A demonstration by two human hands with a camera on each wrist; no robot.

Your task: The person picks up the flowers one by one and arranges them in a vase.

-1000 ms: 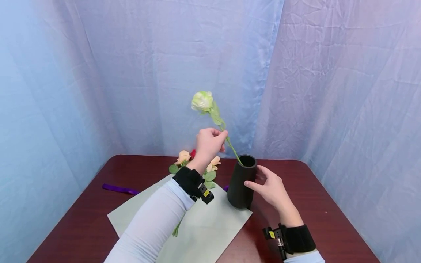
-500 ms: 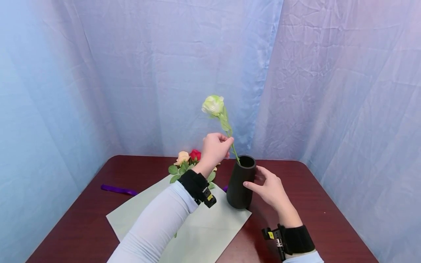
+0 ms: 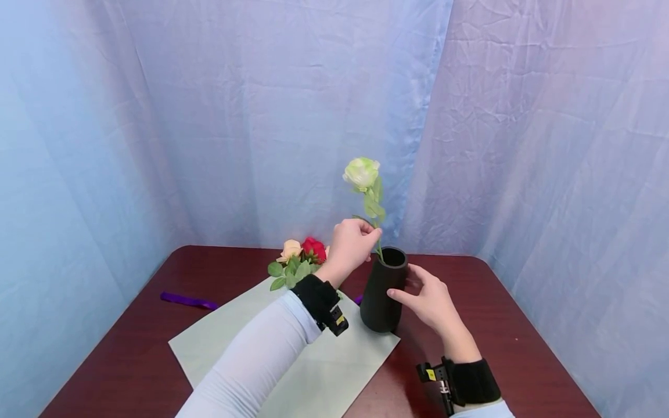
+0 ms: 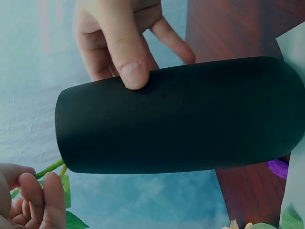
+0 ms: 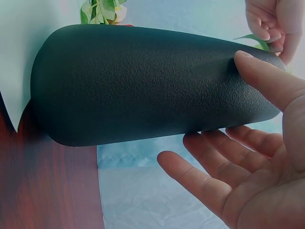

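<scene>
A black vase (image 3: 380, 299) stands upright on a corner of the pale sheet. My left hand (image 3: 349, 247) pinches the green stem of a white-green rose (image 3: 362, 173) between thumb and fingers, just above the vase's mouth. The lower end of that stem reaches inside the rim, and the bloom leans slightly left. Around the vase's right side, my right hand (image 3: 431, 296) holds it with the thumb in front and fingers behind. In the right wrist view the thumb (image 5: 257, 71) presses the dark wall, with the little finger away from it.
On the pale sheet (image 3: 319, 360) lie several flowers, among them a red rose (image 3: 313, 249) and a peach rose (image 3: 290, 250), partly hidden by my left arm. A purple ribbon (image 3: 188, 301) lies on the brown table (image 3: 120, 348). Blue curtains (image 3: 292, 116) hang around it.
My left hand has moved right and down with the white-green rose, whose stem now stands more upright at the vase's mouth. My right hand and the vase have barely moved.
</scene>
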